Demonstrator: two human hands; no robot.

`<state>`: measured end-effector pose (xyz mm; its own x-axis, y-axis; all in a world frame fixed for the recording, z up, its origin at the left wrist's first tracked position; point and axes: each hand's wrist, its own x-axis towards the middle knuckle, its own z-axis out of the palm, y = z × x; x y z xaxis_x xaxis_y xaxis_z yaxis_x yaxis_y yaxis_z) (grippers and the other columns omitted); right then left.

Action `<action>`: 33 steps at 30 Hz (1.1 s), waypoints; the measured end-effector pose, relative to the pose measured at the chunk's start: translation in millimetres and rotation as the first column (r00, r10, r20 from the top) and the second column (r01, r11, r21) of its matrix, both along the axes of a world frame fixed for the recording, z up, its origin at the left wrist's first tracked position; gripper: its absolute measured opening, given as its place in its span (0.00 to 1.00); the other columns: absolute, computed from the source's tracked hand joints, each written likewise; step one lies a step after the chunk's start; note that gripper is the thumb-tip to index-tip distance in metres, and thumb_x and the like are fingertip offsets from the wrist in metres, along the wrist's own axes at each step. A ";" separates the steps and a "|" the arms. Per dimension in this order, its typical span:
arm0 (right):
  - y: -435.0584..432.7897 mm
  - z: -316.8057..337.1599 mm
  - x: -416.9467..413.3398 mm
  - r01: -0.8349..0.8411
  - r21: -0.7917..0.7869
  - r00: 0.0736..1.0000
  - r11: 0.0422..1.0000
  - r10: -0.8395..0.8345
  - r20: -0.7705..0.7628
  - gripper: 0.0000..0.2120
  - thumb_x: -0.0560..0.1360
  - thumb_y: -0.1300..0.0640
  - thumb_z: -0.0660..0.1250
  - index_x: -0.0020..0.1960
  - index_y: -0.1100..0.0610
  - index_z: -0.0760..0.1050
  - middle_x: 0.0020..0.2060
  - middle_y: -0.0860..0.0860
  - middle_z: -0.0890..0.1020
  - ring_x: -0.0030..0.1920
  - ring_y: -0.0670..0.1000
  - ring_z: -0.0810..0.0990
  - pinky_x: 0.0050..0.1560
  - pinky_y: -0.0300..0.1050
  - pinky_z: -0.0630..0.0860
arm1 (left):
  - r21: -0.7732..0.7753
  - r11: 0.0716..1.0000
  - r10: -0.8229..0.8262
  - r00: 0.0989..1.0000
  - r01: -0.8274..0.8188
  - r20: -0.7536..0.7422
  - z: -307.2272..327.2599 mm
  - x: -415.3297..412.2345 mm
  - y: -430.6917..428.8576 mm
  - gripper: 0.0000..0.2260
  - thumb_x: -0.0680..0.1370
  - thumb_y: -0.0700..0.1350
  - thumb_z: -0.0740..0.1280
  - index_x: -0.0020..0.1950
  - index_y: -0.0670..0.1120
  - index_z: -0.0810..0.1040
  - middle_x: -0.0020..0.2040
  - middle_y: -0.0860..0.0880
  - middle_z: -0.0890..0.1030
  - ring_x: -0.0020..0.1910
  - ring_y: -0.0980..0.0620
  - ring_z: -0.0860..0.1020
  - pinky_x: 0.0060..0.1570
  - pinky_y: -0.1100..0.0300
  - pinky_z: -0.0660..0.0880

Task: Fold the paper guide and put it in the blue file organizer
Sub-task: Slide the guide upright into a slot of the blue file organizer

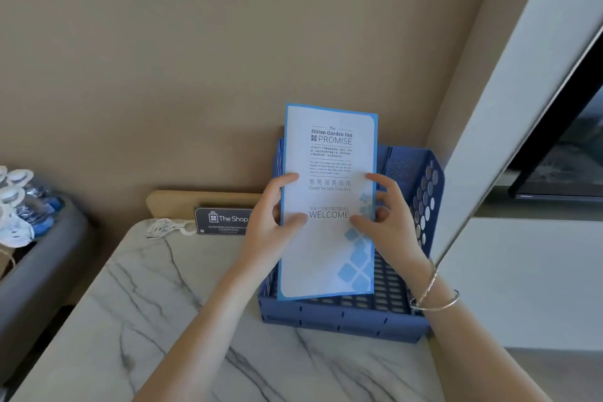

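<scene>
The folded paper guide (pixel 329 254), white with a blue border and "WELCOME" on its front, stands nearly upright over the blue file organizer (pixel 352 320). Its lower edge is down inside the organizer near the front wall. My left hand (pixel 270 219) grips the guide's left edge, thumb on the front. My right hand (pixel 388 219) grips the right edge the same way, with bangles on that wrist. The organizer is a perforated plastic tray on the marble tabletop (pixel 182 320), against the wall.
A black "The Shop" sign (pixel 225 220) and a wooden board (pixel 202 202) stand left of the organizer. A crumpled white tag (pixel 169 227) lies near the sign. Water bottles (pixel 23 206) sit at far left. A white panel (pixel 509 108) and dark screen (pixel 567 147) rise at right.
</scene>
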<state>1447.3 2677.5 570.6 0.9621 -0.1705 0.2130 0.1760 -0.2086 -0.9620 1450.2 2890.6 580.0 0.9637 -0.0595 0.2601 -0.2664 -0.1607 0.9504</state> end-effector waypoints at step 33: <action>51.6 -104.8 122.1 -0.377 -0.272 0.921 0.886 0.389 -0.011 0.34 0.71 0.68 0.72 0.68 0.44 0.67 0.59 0.48 0.74 0.51 0.44 0.76 0.57 0.37 0.74 | 0.526 0.746 0.380 0.910 -0.407 0.165 -125.4 -13.1 -8.9 0.29 0.74 0.35 0.71 0.67 0.57 0.66 0.50 0.46 0.82 0.36 0.74 0.71 0.39 0.84 0.62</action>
<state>1569.4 2729.1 465.8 0.9303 0.2770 0.2405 0.3328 -0.3611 -0.8711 1437.1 2881.7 454.5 0.9213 0.1801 0.3446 -0.1038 -0.7403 0.6643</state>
